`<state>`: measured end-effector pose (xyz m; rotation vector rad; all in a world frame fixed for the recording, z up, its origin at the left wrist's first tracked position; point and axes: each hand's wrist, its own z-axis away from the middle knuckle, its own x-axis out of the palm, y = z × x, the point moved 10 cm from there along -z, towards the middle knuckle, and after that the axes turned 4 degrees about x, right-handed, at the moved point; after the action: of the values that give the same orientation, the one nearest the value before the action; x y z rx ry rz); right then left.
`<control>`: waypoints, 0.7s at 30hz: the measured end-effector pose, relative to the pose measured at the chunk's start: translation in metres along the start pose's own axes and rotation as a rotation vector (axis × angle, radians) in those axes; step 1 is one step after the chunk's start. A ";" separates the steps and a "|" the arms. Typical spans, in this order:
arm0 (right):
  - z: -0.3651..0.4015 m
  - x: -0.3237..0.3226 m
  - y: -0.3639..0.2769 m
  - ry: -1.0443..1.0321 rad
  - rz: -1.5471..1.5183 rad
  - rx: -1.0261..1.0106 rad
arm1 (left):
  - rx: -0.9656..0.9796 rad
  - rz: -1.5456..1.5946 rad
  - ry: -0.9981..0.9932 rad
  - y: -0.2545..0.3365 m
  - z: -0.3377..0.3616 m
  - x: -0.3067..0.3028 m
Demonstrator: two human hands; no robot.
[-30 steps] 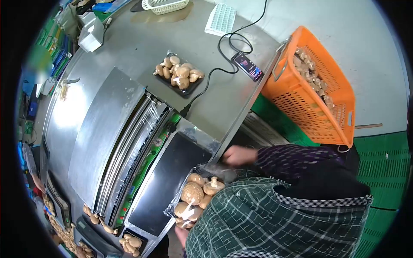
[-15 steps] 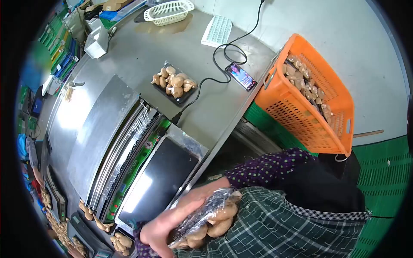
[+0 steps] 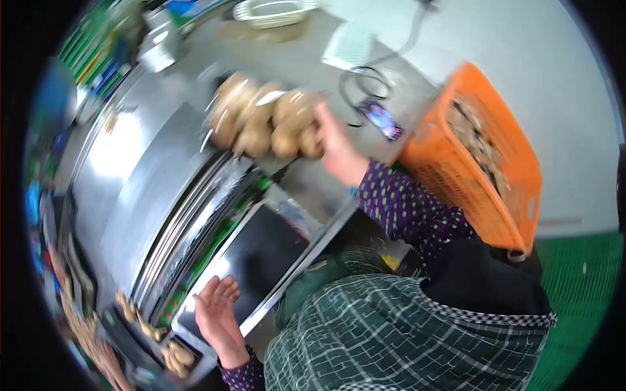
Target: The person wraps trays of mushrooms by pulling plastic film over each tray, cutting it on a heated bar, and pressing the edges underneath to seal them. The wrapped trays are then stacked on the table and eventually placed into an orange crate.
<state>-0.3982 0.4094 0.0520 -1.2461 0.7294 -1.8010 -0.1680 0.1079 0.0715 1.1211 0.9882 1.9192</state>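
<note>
1. Mushroom pack point(image 3: 254, 140), blurred, at 11 o'clock from the view's centre; brown caps show beneath shiny clear film, seen against the table point(image 3: 319, 186).
2. Right hand point(image 3: 340, 151), just above centre toward 1 o'clock; its fingers grip the pack at the pack's 3 o'clock edge. The spotted sleeve point(image 3: 404, 202) runs from the wrist toward 4 o'clock.
3. Left hand point(image 3: 218, 313), at 7 o'clock; its fingers are extended and slightly parted, the palm bare and holding nothing. It appears beside the lower end of the black plate point(image 3: 270, 251).
4. Metal machine point(image 3: 195, 225), at 8 to 9 o'clock, with rollers alongside the black plate; the mushroom pack overlaps its upper end in view.
5. Phone point(image 3: 381, 119), lit, between 1 and 2 o'clock on the table, near a looped black cable point(image 3: 358, 77).
6. Orange crate point(image 3: 437, 176), near 3 o'clock, with mushrooms point(image 3: 473, 140) inside.
7. White basket point(image 3: 274, 14), close to 12 o'clock, at the table's far side.
</note>
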 end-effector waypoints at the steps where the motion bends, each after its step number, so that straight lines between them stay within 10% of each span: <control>1: -0.027 -0.008 -0.013 -0.036 0.103 -0.289 | 0.019 -0.104 0.031 -0.001 0.002 -0.006; 2: -0.054 -0.024 -0.003 -0.185 0.161 -0.443 | 0.044 -0.209 0.111 0.003 0.006 -0.017; 3: -0.067 -0.004 0.018 -0.237 0.020 -0.061 | 0.081 -0.231 0.093 0.008 0.010 -0.016; 7: -0.079 0.000 0.082 -0.241 -0.001 0.363 | 0.216 -0.270 0.290 0.033 0.034 -0.093; 9: -0.075 -0.043 0.093 -0.517 0.442 0.637 | 0.274 -0.258 0.510 0.044 0.056 -0.169; 10: -0.085 -0.069 0.060 -0.091 0.818 0.418 | 0.279 -0.279 0.664 0.057 0.074 -0.206; 12: -0.075 0.007 0.003 0.045 1.084 0.002 | 0.358 -0.401 0.903 0.074 0.104 -0.294; 17: 0.040 0.368 0.072 -0.809 1.019 -0.390 | 0.368 -0.557 0.972 0.122 0.048 -0.431; 21: 0.118 0.523 0.251 -1.121 0.907 -0.005 | 0.326 -0.919 1.148 0.148 -0.011 -0.519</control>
<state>-0.3111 -0.1700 0.1345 -1.3515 0.4723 -0.2497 -0.0057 -0.4020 0.0005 -0.4719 1.9878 1.4974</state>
